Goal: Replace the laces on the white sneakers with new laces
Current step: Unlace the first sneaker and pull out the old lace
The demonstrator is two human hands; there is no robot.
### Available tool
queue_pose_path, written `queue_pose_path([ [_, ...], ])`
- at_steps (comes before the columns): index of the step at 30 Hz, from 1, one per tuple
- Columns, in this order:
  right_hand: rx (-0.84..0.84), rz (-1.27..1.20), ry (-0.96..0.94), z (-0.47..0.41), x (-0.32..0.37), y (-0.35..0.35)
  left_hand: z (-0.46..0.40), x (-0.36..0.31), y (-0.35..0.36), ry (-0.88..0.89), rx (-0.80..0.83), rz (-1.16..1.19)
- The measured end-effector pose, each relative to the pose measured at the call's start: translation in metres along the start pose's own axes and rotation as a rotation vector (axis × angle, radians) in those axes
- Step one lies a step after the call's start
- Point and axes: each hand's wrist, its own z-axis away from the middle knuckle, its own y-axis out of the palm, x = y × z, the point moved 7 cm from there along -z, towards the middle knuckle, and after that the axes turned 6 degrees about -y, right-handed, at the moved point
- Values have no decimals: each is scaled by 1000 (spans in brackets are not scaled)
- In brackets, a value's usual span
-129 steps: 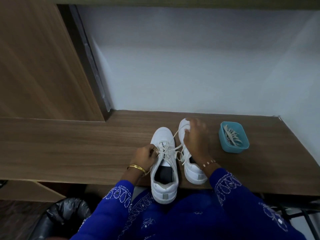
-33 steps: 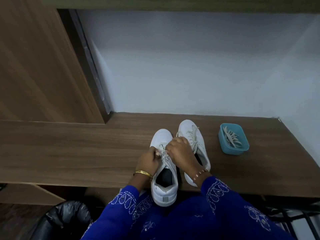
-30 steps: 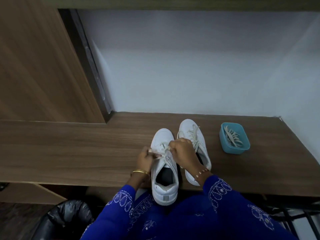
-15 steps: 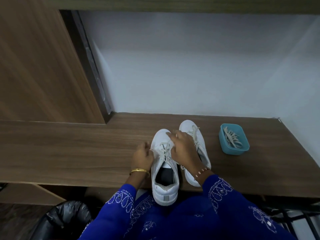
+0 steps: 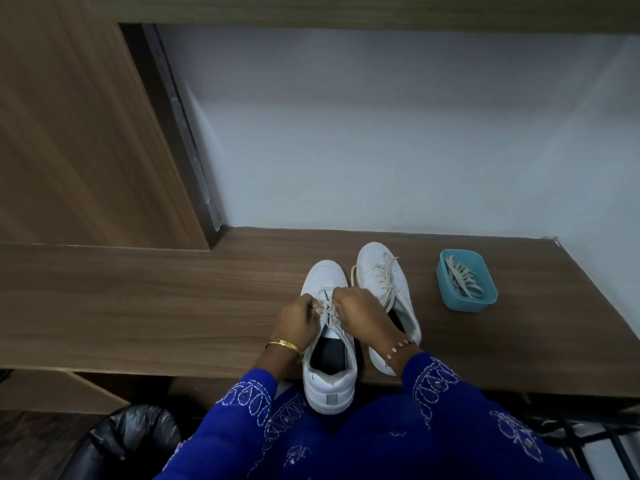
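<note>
Both hands (image 5: 298, 318) (image 5: 356, 311) curled, pinching near sneaker's (image 5: 327, 344) lace (image 5: 327, 308).

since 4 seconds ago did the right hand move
Yes. The right hand came off the right sneaker and moved leftward, away from the blue tub, onto the left sneaker's laces.

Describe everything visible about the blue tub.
The blue tub is a small, teal, rounded-rectangular container that looks like plastic. It is open-topped, with no lid in sight. It stands upright on the wooden desk, right of the two sneakers and apart from them. Loose off-white laces lie piled inside. Neither hand touches it.
</note>
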Motion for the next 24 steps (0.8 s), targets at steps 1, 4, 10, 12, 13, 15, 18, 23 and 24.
queue_pose_path([
  [1, -14, -108, 61, 1, -7, 2, 0, 2, 0, -31, -12, 21],
  [4, -106, -488, 269, 8, -26, 5, 2, 18, -3, -197, -64, 376],
  [10, -316, -924, 517, 14, -42, -8, 10, 45, 6, -577, -57, 1058],
  [12, -285, -828, 470, 12, -42, -12, 11, 44, 6, -602, -91, 1053],
  [13, -246, -730, 419, 10, -40, -11, 11, 43, 2, -591, -126, 973],
  [15, -185, -538, 322, 9, -33, -11, 6, 39, -10, -470, -198, 669],
  [18, -284, -347, 207, 12, -22, -19, 1, 11, -24, -168, -188, 148],
  [23, -196, -215, 82, 5, -8, -16, 4, -20, -12, 58, -38, -196],
  [24, -123, -175, 101, 3, -10, -10, 4, -17, -9, 55, -25, -197],
])
